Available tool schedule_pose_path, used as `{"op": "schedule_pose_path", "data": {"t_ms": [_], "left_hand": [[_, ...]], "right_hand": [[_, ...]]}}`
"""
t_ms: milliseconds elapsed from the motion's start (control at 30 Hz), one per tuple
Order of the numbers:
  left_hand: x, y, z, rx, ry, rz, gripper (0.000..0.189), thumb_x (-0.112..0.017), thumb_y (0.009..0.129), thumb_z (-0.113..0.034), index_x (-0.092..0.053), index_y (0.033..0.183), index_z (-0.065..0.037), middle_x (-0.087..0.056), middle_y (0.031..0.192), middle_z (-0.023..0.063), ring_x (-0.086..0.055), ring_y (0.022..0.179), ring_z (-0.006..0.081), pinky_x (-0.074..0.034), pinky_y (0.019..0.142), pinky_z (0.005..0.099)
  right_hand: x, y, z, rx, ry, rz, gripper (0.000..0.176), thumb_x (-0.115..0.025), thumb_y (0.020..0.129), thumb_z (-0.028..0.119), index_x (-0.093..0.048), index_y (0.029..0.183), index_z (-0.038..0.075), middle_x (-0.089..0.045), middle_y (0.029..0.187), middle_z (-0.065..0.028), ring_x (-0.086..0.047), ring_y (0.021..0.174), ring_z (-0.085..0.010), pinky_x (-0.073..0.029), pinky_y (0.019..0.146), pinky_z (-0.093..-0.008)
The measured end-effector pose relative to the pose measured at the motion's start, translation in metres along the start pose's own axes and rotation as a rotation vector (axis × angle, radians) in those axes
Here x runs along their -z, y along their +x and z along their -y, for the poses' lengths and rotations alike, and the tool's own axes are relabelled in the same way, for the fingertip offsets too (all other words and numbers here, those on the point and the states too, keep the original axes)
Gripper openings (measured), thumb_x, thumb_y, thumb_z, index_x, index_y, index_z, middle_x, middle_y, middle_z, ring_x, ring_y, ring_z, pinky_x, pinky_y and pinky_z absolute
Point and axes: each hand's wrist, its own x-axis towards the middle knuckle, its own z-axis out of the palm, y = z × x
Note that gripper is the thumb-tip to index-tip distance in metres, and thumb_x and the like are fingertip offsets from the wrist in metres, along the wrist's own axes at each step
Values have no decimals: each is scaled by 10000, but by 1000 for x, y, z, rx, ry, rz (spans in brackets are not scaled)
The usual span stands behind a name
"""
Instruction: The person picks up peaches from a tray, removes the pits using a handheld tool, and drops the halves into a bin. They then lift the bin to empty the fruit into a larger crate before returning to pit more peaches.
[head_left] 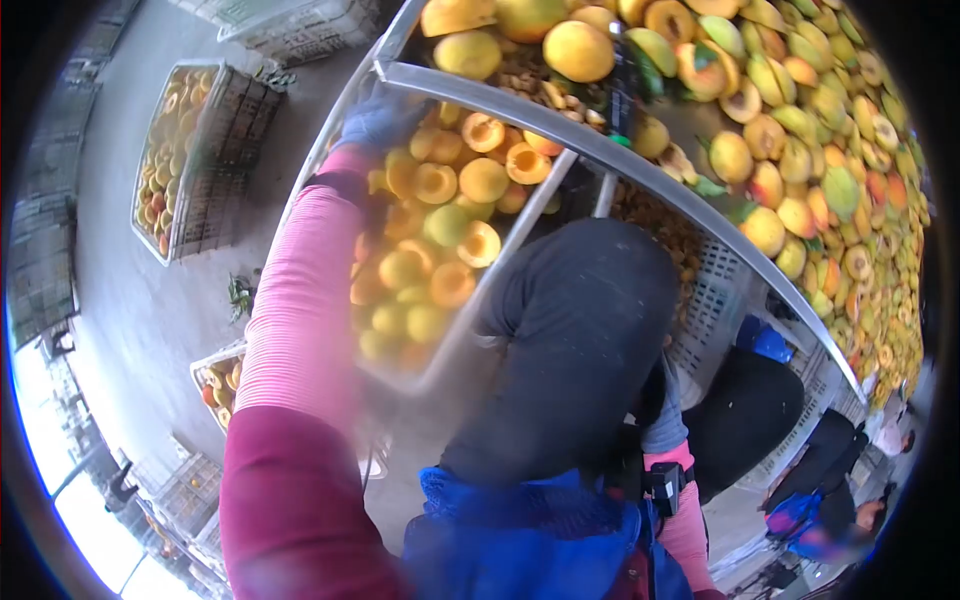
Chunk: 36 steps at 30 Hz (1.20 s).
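My left hand [378,122], in a blue-grey glove, reaches to the top of a crate [520,235] by the corner of the metal table edge [490,88]. Its fingers are blurred and partly hidden at that corner. The crate holds halved yellow-orange stone fruit [435,184] that look like apricots, several with the pit hollow facing up. My right hand [662,425], in a grey glove, hangs low beside my dark-trousered knee [600,290]. The knee hides most of its fingers, so I cannot make out whether it holds anything.
Whole and halved fruit [795,160] cover the table, where a black tool with a green end [622,90] lies. Pits [655,220] fill a crate below. A fruit crate [215,165] stands on the floor at left. Another person [825,490] sits at lower right.
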Motion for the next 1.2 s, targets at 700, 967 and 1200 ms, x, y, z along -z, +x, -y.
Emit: {"op": "schedule_pose_path", "data": {"t_ms": [700, 967, 1200], "left_hand": [[133, 64, -303, -508, 138, -229, 699, -714, 731, -373, -404, 1344, -242, -580, 1121, 113, -564, 1056, 288, -477, 851, 418], [158, 14, -313, -513, -449, -345, 663, -676, 775, -341, -399, 1335, -121, -574, 1171, 159, -575, 1036, 329, -473, 855, 420], [178, -131, -340, -405, -1188, 42, 438, -481, 882, -88, -419, 1298, 34, -582, 1105, 166, -597, 863, 203, -480, 764, 295]], "right_hand": [[30, -23, -36, -150, 296, -373, 235, -516, 947, 375, -563, 930, 146, -446, 683, 60, -415, 554, -43, -334, 461, -203], [51, -18, -32, 38, -79, -432, 344, -489, 945, 431, -527, 871, 97, -451, 569, 0, -416, 408, -95, -326, 365, -240], [56, -11, 151, -192, 983, -217, 296, -547, 924, 340, -524, 1006, 57, -500, 591, -39, -461, 392, -129, -387, 358, -266]]}}
